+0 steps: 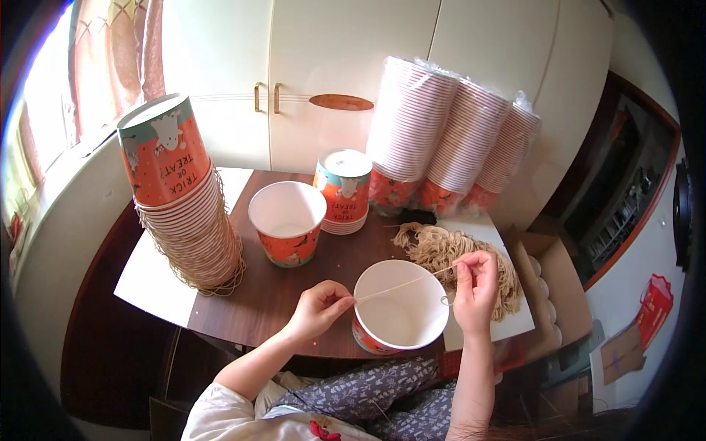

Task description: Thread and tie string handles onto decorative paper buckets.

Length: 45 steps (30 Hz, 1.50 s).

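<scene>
A white-lined orange paper bucket (388,328) stands upright, mouth up, at the table's front edge. Across its mouth runs a thin beige string (404,283), pulled straight. My left hand (322,307) pinches the string at the bucket's left rim. Higher up, beyond the right rim, my right hand (476,285) pinches the string between thumb and finger. Whether the string passes through the bucket's wall cannot be seen. A heap of loose beige strings (441,246) lies behind and beside my right hand. Another open bucket (289,246) stands to the left, farther back.
At left leans a tall stack of upside-down buckets (165,158) with strings hanging round it. A short upside-down stack (344,184) stands at the back middle. Plastic-wrapped bucket stacks (456,140) rise at the back right. Beside the table's right edge is a cardboard box (562,290).
</scene>
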### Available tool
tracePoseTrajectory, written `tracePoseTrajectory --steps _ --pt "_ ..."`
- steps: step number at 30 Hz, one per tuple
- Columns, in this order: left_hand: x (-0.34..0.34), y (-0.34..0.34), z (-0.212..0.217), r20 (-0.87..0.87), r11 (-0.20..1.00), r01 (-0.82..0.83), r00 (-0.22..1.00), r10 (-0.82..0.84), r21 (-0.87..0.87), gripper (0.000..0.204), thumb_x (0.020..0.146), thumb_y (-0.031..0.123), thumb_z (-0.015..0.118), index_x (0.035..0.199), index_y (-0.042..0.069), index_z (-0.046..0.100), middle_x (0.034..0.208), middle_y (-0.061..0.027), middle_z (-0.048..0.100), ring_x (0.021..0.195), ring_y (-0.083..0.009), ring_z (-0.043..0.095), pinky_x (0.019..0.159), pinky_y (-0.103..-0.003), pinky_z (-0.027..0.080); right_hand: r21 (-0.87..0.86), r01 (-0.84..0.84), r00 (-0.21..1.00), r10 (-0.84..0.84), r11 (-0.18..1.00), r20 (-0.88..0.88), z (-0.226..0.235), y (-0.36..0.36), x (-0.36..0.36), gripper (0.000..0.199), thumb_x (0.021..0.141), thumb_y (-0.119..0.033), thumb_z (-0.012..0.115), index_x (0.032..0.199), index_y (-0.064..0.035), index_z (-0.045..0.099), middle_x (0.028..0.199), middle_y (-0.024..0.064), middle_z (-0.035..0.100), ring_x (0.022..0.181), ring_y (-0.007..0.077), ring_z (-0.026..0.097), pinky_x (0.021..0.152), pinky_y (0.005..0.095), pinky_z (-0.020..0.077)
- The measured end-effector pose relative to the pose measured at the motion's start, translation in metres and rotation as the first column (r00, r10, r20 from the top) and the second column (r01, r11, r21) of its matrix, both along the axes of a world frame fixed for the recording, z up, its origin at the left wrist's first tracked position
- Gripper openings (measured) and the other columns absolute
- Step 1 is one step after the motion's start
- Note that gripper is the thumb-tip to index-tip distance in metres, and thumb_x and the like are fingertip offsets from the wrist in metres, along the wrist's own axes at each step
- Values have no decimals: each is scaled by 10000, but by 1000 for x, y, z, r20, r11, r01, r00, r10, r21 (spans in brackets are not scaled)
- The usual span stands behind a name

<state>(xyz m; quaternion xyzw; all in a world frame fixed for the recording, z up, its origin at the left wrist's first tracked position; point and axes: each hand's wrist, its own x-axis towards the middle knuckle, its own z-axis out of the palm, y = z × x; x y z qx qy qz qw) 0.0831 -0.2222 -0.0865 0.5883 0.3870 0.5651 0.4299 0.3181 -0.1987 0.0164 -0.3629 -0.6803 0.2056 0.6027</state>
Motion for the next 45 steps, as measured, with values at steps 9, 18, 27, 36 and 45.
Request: tracePoseTrajectory --steps 9,18,27,36,45 --pt "1 -2 -2 42 996 -6 999 9 -84 93 869 90 578 874 -2 565 772 -4 570 689 -49 517 612 -194 445 55 53 997 -56 997 53 -10 5 8 72 874 31 474 886 -11 417 852 83 530 747 117 520 690 229 443" --pt "-9 17 31 15 858 101 994 -108 -504 309 879 348 554 841 42 579 751 -12 572 641 -68 504 561 -205 419 120 -10 981 -13 993 191 13 -21 4 40 857 -15 533 874 -11 497 763 61 588 569 106 527 521 231 423" --pt "-5 36 35 -242 911 85 950 -196 -404 235 867 191 536 700 28 561 572 14 492 499 -57 437 449 -217 333 25 -174 881 144 984 450 38 -65 7 125 769 33 589 861 -35 539 756 81 599 584 171 577 528 270 448" --pt "-95 -3 166 -184 321 -187 520 834 928 202 661 26 635 600 56 445 540 -64 460 440 -223 499 397 -330 407 291 -285 760 30 913 650 78 -86 -44 318 695 11 642 985 -53 528 747 64 576 608 184 527 607 304 436" --pt "-166 -60 202 -45 41 21 249 967 999 290 617 141 705 607 65 425 579 -42 421 466 -202 480 412 -309 428 420 -447 598 -86 790 797 61 -46 -129 211 741 -104 622 941 -79 560 730 44 557 671 235 548 693 373 427"
